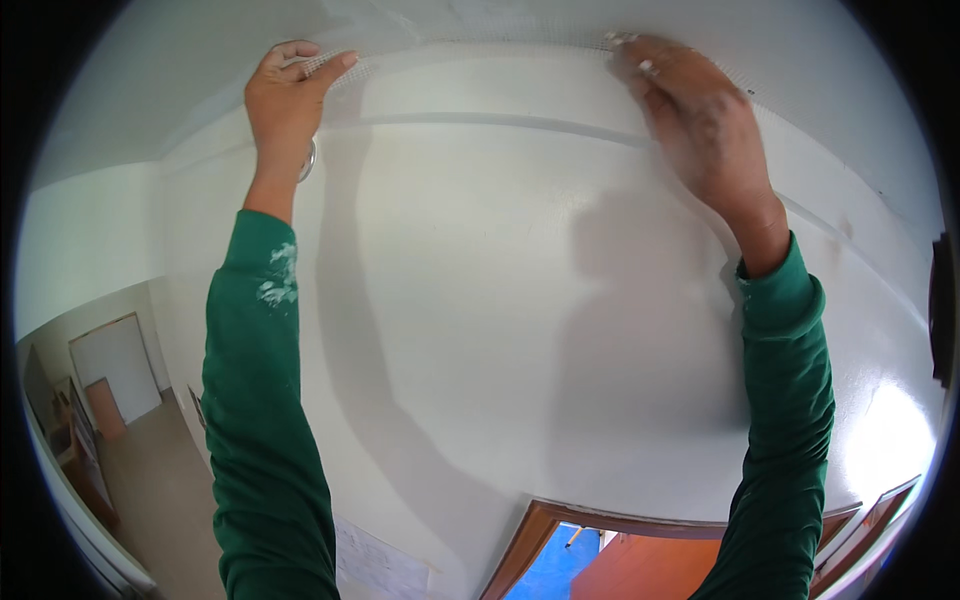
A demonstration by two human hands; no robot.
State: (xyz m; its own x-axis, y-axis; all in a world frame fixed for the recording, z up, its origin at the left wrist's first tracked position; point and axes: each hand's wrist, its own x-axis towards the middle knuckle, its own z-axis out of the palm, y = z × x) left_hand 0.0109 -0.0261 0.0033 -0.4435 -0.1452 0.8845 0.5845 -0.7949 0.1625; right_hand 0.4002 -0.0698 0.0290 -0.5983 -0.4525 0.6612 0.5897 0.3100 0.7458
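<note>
A strip of white mesh tape (560,43) stretches between my raised hands, along the line where the wall meets the ceiling. At its left part, my left hand (285,110) pinches the mesh between thumb and fingers. My right hand (710,125), slightly blurred, is at the other part of the strip with its fingers curled closed against it. White smears show on its fingers. Both arms wear green sleeves, and the left sleeve (278,275) has a white, plaster-like smudge. How firmly the right fingers grip the mesh is hard to see.
The white wall (460,280) fills the middle, under the pale ceiling (480,15). Below is a brown wooden door frame (620,513) with blue and orange surfaces beyond. At lower left, a room holds a white door (118,360) and a leaning brown board (104,408).
</note>
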